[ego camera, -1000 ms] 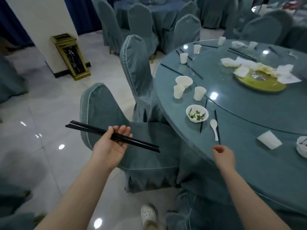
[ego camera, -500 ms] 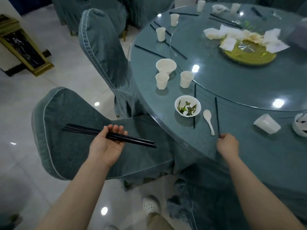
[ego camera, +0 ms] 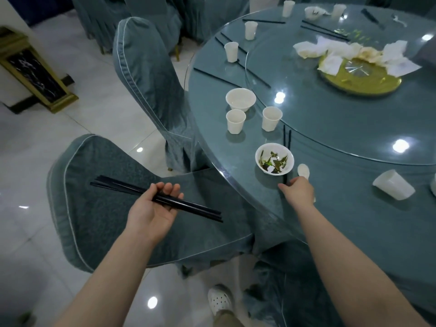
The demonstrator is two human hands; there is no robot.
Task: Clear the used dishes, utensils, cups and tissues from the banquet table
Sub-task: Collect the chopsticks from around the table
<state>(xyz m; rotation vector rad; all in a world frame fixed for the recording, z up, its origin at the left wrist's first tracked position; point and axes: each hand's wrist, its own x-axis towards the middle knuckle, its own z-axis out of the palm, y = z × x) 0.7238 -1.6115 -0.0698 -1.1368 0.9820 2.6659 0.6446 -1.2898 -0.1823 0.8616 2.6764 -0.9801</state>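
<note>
My left hand (ego camera: 153, 208) grips a bundle of black chopsticks (ego camera: 188, 205) over a chair seat, palm up. My right hand (ego camera: 298, 191) rests on the round banquet table (ego camera: 354, 220) near its edge and pinches the near ends of two black chopsticks (ego camera: 286, 140) that lie side by side past a white bowl with green scraps (ego camera: 274, 159). A white spoon (ego camera: 303, 170) lies just beyond the hand, its handle hidden. Two white cups (ego camera: 235, 121) (ego camera: 271, 118) and an empty bowl (ego camera: 240, 99) stand farther back. Crumpled tissues (ego camera: 330, 55) cover a yellow plate (ego camera: 361, 84).
A cup lies tipped over (ego camera: 392, 188) at the right. More cups (ego camera: 231, 51) and loose chopsticks (ego camera: 217, 77) line the far rim. Two covered chairs (ego camera: 151, 74) (ego camera: 106, 208) stand at the table's left. A gold-and-black bin (ego camera: 35, 72) stands by the wall.
My right hand moved left along the table edge, bringing the right chopstick beside the one by the bowl. The view dropped closer. My left hand keeps its bundle.
</note>
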